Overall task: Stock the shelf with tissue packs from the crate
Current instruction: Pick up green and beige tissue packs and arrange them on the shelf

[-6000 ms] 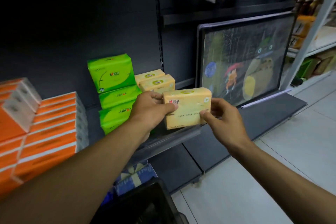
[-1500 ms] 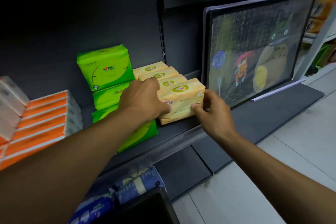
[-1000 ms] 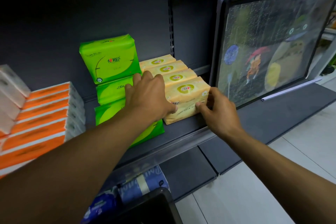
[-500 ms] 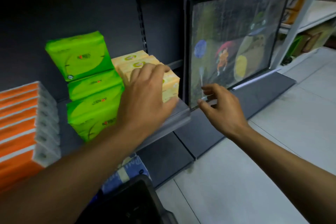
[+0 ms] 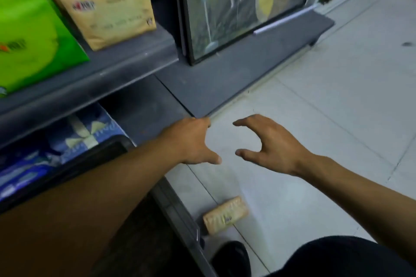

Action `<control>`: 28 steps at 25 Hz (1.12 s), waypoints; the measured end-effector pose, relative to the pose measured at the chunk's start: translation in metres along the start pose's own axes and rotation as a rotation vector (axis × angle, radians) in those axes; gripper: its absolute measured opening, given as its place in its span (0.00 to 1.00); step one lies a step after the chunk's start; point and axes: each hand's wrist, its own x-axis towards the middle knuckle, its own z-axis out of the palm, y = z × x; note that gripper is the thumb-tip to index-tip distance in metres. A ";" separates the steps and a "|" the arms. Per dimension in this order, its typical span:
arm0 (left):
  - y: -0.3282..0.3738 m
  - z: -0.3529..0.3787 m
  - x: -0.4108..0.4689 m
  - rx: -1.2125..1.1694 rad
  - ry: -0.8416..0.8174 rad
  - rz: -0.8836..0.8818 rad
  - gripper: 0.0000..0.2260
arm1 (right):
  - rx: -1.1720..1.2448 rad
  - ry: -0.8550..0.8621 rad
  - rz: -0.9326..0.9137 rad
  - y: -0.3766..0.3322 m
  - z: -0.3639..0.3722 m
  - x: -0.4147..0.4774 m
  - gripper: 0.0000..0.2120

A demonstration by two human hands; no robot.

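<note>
1. Pale floor tiles (image 5: 315, 119) fill the right of the view, and a dark grey shelf (image 5: 117, 67) runs along the left.
2. The left hand (image 5: 193, 141) hovers palm down over the edge of the floor, fingers stretched, thumb out, holding nothing.
3. The right hand (image 5: 272, 146) hangs just beside it without touching, fingers and thumb curved wide apart like a claw, also empty.
4. One beige tissue pack (image 5: 226, 215) lies tilted on the floor below both hands and nearer the person, touching neither hand, just beside a grey bar (image 5: 177, 209).
5. A shelved beige pack (image 5: 105, 0) stands near the shelf's front lip, with a green pack (image 5: 29, 29) just beside it on the left.
6. Writing: the shelved beige pack bears a small red logo and rows of faint print, all too blurred to read. The green pack shows a red-orange mark, also unreadable. The pack on the floor carries a small dark patch (perhaps a barcode).
7. The black rim of the crate (image 5: 103, 149) shows above the left forearm, with blue packs (image 5: 78, 137) behind it under the shelf.
8. A framed picture (image 5: 243, 0) stands on the low board to the right, and a dark shoe (image 5: 231, 256) sits at the bottom edge.
</note>
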 end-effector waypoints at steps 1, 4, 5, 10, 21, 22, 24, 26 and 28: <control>-0.002 0.014 0.005 0.036 -0.064 -0.010 0.45 | 0.011 -0.039 0.005 0.006 0.017 -0.010 0.30; 0.001 0.040 0.016 0.154 -0.192 -0.014 0.45 | 0.063 -0.117 0.020 0.016 0.064 -0.035 0.32; 0.004 0.046 0.017 0.185 -0.224 -0.007 0.44 | 0.083 -0.144 0.028 0.018 0.077 -0.041 0.32; 0.009 0.062 0.023 0.299 -0.321 0.037 0.44 | 0.131 -0.246 -0.015 0.025 0.130 -0.060 0.32; -0.012 0.064 0.025 0.241 -0.327 0.016 0.43 | 0.047 -0.400 -0.074 0.036 0.179 -0.064 0.29; -0.013 0.061 0.024 0.234 -0.317 0.026 0.43 | 0.074 -0.380 -0.065 0.036 0.169 -0.059 0.27; -0.013 0.051 0.018 0.235 -0.283 0.043 0.44 | 0.100 -0.318 -0.065 0.034 0.137 -0.045 0.25; -0.011 0.036 0.009 0.213 -0.219 0.049 0.46 | 0.086 -0.253 -0.061 0.027 0.092 -0.026 0.25; -0.012 0.016 -0.004 0.150 -0.129 0.052 0.45 | 0.048 -0.178 -0.070 0.010 0.041 -0.007 0.26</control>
